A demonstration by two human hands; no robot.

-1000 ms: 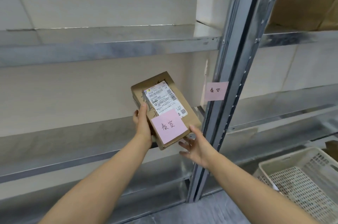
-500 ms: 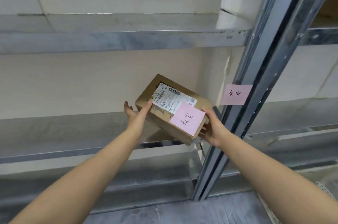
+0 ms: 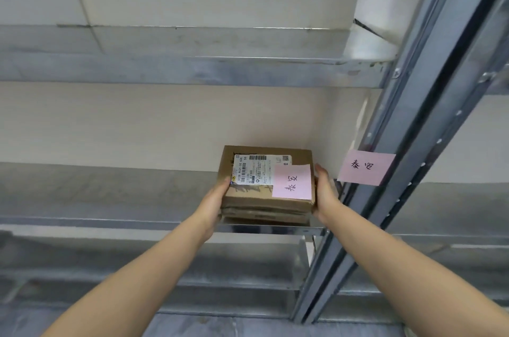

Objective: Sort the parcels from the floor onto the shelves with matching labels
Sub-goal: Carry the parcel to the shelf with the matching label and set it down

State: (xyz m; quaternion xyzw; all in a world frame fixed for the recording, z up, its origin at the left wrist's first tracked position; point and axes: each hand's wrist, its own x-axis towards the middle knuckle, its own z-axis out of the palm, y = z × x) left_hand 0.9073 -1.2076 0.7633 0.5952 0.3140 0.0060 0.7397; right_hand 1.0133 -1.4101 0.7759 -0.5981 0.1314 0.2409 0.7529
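Brown cardboard parcel (image 3: 265, 182) with a pink note sat at the right end of the grey metal shelf (image 3: 110, 199), beside the post's matching pink label (image 3: 365, 168). Left hand (image 3: 213, 206) and right hand (image 3: 325, 196) clasped its sides. Placing looked nearly done; next, letting go.

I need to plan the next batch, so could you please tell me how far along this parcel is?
Done: the parcel is up off the floor and at the shelf, its pink note bearing the same characters as the pink label on the upright. In hand: the left hand and right hand hold its sides. Left: letting go. Other parcels are not in view.
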